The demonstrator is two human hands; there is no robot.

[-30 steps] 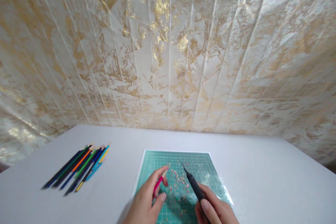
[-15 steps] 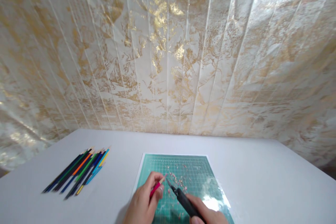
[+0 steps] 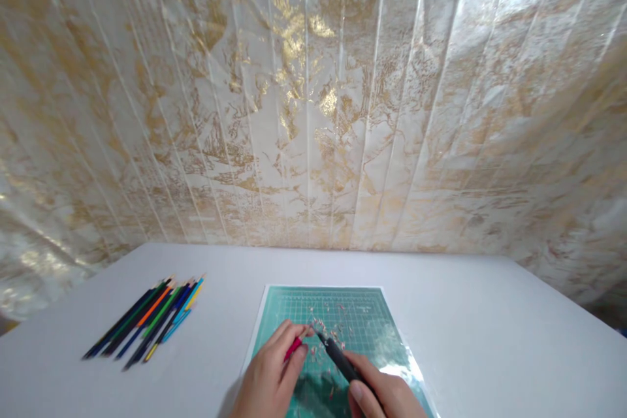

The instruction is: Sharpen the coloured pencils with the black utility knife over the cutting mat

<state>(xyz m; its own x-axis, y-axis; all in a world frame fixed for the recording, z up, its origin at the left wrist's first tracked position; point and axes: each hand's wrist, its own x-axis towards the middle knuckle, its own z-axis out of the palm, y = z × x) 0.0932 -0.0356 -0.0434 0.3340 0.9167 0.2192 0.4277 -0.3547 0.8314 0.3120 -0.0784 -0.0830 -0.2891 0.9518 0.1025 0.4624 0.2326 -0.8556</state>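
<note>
Left hand [image 3: 267,371] grips pink pencil [image 3: 292,347], tip protruding toward far right; right hand [image 3: 386,393] clasps black craft knife [image 3: 339,359], blade close to pencil tip, both over green cutting mat [image 3: 373,337].

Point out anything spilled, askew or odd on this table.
Shavings lie scattered on the mat near the pink pencil and knife: untidy, but unsurprising with the blade by the pencil's tip. The other pencils lie with uneven ends. No damage stands out.
</note>
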